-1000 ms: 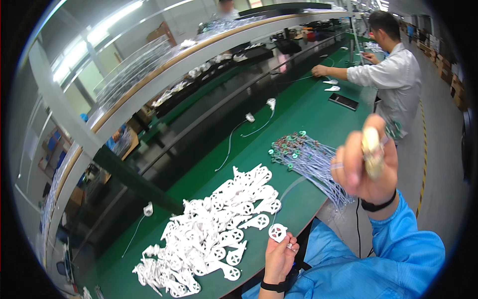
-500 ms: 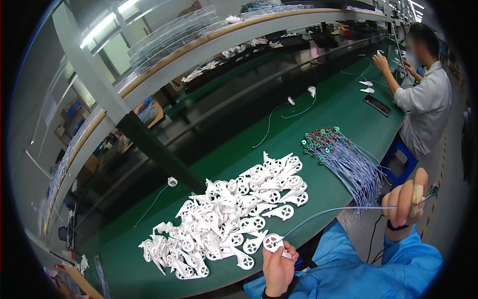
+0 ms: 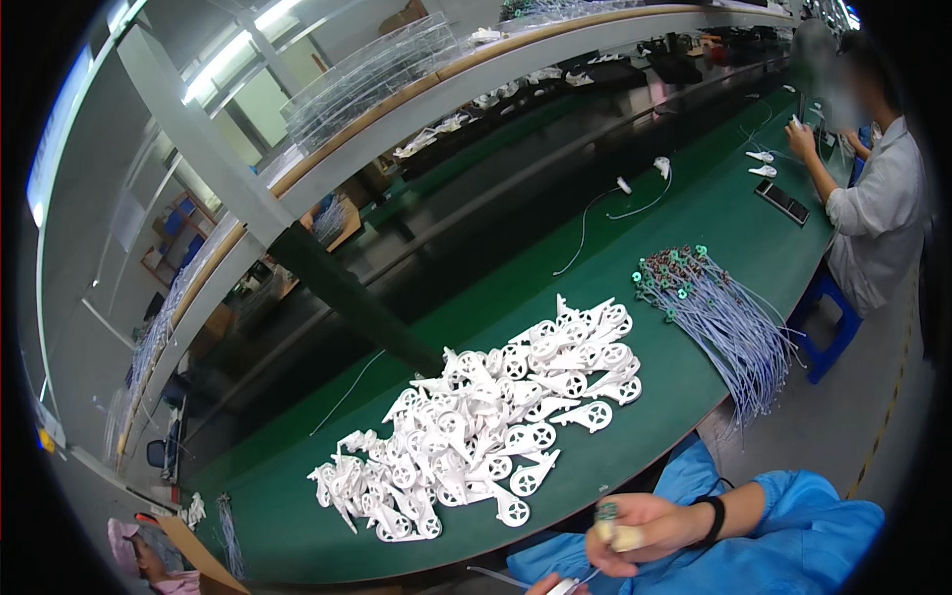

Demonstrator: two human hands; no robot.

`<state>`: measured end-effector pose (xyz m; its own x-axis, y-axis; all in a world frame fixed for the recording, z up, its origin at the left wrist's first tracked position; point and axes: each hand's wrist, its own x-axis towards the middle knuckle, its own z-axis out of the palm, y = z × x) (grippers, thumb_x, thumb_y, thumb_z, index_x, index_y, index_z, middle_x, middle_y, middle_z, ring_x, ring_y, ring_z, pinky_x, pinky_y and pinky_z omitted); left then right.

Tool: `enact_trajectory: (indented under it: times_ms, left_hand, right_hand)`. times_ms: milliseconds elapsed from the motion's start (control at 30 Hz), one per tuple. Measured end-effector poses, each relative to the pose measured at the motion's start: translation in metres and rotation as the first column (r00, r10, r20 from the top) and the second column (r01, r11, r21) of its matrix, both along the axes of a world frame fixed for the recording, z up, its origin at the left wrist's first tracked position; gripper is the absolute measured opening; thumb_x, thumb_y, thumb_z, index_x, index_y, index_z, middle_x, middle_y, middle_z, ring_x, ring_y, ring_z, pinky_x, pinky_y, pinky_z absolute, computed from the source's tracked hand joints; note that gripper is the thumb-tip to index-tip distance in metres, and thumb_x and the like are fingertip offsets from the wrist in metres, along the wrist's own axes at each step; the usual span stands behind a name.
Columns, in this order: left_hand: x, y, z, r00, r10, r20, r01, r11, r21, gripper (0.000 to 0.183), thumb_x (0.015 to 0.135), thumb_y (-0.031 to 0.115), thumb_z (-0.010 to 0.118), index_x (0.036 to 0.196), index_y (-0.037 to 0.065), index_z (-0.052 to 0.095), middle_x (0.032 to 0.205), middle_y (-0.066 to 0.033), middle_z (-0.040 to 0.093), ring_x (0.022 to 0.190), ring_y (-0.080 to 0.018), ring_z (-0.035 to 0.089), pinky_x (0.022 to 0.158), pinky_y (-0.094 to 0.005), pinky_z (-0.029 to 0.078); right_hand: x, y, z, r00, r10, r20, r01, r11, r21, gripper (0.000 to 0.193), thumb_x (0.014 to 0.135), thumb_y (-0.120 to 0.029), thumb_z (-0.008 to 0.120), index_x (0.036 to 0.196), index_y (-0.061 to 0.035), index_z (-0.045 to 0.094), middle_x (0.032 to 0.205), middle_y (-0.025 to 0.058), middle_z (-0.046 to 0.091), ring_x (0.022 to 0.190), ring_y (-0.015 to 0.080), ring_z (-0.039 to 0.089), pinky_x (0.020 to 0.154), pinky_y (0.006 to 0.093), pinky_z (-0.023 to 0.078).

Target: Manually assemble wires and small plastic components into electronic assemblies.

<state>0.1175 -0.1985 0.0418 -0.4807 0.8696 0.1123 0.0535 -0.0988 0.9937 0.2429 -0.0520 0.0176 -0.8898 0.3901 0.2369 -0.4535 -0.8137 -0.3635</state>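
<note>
At the lower edge, my left hand (image 3: pixel 542 588) is mostly cut off, with its fingers closed on a white plastic piece (image 3: pixel 564 587). A thin pale cable (image 3: pixel 486 572) sticks out to the left of that piece. Just above and to the right, my right hand (image 3: pixel 650 531) is closed, with yellowish covers on its fingertips. Between its thumb and fingers shows the green end (image 3: pixel 606 510) of the cable. Left of the hands, a large heap of white plastic pieces with spoked round ends (image 3: pixel 466 426) covers the green table (image 3: pixel 288 540).
A bundle of pale cables with green and brown ends (image 3: pixel 729 342) overhangs the table's right edge. A dark post (image 3: pixel 347 297) rises behind the heap. Farther right sit a phone (image 3: pixel 781 201), a blue stool (image 3: pixel 831 322) and a co-worker in grey (image 3: pixel 888 198). Another person (image 3: pixel 149 560) is at lower left.
My right hand has come in from the far right, down close to my left hand, and the cable no longer stretches between them. My left hand has dropped toward the lower edge. The view has shifted.
</note>
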Motion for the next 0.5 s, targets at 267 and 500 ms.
enact_trajectory:
  times_ms: [267, 500]
  left_hand:
    - [-0.014, -0.004, -0.026, 0.799, 0.126, 0.588, 0.131, 0.918, -0.374, 0.01, 0.095, 0.01, 0.045, 0.098, 0.003, 0.053, 0.072, -0.0027, 0.053, 0.058, -0.0098, 0.048, 0.051, -0.021, 0.036]
    - [-0.013, 0.043, -0.027, 0.762, 0.083, 0.642, 0.19, 0.919, -0.345, 0.012, 0.095, 0.013, 0.046, 0.101, 0.004, 0.052, 0.074, -0.0031, 0.055, 0.058, -0.0098, 0.048, 0.051, -0.0211, 0.037]
  right_hand:
    - [-0.031, 0.027, -0.02, 0.948, -0.142, 0.286, 0.061, 0.959, 0.276, 0.034, 0.096, -0.006, 0.05, 0.129, -0.005, 0.039, 0.107, 0.0211, 0.06, 0.078, 0.0156, 0.061, 0.067, 0.0259, 0.048]
    - [0.004, 0.036, -0.03, 0.826, -0.433, 0.36, 0.196, 0.82, 0.537, 0.029, 0.094, -0.003, 0.051, 0.123, -0.0004, 0.053, 0.112, 0.0137, 0.061, 0.084, 0.0161, 0.063, 0.071, 0.0257, 0.05]
